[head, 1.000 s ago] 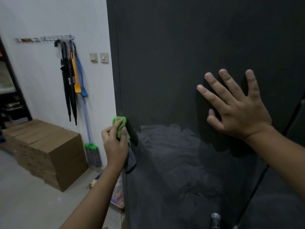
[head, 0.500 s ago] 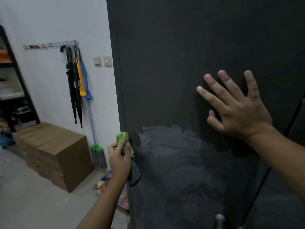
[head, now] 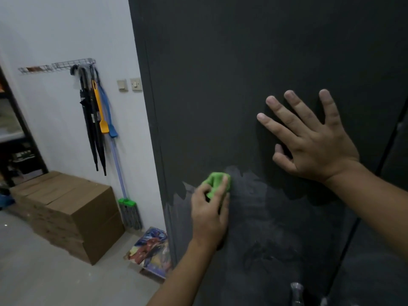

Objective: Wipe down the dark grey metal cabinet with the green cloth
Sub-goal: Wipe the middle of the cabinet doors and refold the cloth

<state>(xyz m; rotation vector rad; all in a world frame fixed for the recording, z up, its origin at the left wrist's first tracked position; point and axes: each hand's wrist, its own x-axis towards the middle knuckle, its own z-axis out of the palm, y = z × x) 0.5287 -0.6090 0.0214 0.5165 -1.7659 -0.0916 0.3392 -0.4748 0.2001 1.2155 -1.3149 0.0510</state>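
Green cloth gripped by left hand against cabinet; right hand fingers spread flat.

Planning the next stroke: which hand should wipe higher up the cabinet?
Left. The left hand grips the cloth against the cabinet; the right hand lies flat and empty on it, higher up.

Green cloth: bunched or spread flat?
Bunched: the green cloth is a small wad gripped by the left hand against the cabinet.
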